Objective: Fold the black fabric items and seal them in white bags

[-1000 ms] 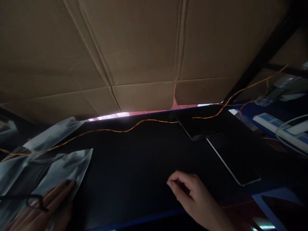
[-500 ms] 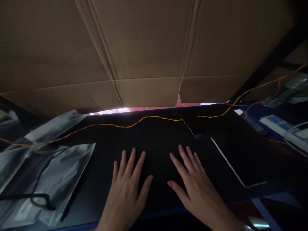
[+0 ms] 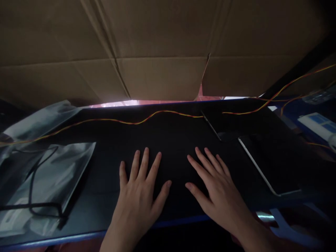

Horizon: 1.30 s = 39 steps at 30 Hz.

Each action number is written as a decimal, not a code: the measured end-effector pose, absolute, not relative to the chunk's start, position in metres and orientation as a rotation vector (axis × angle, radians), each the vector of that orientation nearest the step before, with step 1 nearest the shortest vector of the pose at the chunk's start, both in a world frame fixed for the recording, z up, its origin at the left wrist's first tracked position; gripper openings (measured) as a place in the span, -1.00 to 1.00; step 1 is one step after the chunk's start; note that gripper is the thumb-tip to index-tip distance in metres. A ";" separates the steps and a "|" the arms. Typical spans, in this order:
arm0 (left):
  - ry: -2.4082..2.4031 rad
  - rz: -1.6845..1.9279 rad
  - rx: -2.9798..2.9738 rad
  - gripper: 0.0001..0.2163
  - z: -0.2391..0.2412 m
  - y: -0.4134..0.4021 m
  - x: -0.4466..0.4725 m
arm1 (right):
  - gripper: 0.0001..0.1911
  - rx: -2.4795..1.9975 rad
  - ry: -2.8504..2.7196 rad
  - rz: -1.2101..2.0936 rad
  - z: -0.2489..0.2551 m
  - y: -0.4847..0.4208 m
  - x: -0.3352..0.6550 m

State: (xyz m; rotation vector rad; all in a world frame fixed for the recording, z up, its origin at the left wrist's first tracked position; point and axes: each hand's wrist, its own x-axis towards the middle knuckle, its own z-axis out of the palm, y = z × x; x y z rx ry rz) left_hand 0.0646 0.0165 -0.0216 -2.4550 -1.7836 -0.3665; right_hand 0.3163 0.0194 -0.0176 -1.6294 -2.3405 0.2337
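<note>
My left hand (image 3: 141,190) lies palm down on the dark tabletop (image 3: 118,134), fingers spread, holding nothing. Also flat on the table, my right hand (image 3: 216,185) has its fingers fanned out and nothing in them. The two thumbs point toward each other with a gap between. Closest to my right hand is a dark-screened phone or tablet (image 3: 270,164) with a pale edge. Behind it lies a second dark flat device (image 3: 223,124). Left of my left hand are a clear plastic bag (image 3: 70,168) and a black cable (image 3: 31,185) on top of it.
A red-and-yellow twisted wire (image 3: 162,111) runs across the back of the table and over the farther device. Brown cardboard (image 3: 162,77) stands behind the table. Another plastic bag (image 3: 42,117) lies at the back left; a white power strip (image 3: 319,124) sits at the right.
The view has tilted down, so the cardboard and table sit higher in the picture. Both hands stay flat on the table, with the left little finger spread slightly wider.
</note>
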 end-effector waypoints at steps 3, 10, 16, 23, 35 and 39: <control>-1.820 -0.356 -2.470 -0.34 -0.020 0.017 0.066 | -0.36 -1.641 -2.304 0.276 -0.017 0.019 0.316; -1.825 -0.328 -2.475 -0.36 -0.018 0.016 0.066 | -0.40 -1.656 -2.262 0.310 -0.017 0.019 0.315; -1.803 -0.363 -2.444 -0.36 -0.020 0.016 0.064 | -0.40 -1.637 -2.283 0.263 -0.018 0.019 0.316; -1.779 -0.407 -2.415 -0.37 -0.024 0.016 0.063 | -0.39 -1.602 -2.281 0.229 -0.021 0.019 0.318; -1.807 -0.446 -2.430 -0.35 -0.024 0.015 0.066 | -0.39 -1.588 -2.298 0.176 -0.026 0.020 0.318; -1.841 -0.601 -2.490 -0.50 -0.012 0.016 0.039 | -0.39 -1.594 -2.291 0.169 -0.027 0.020 0.319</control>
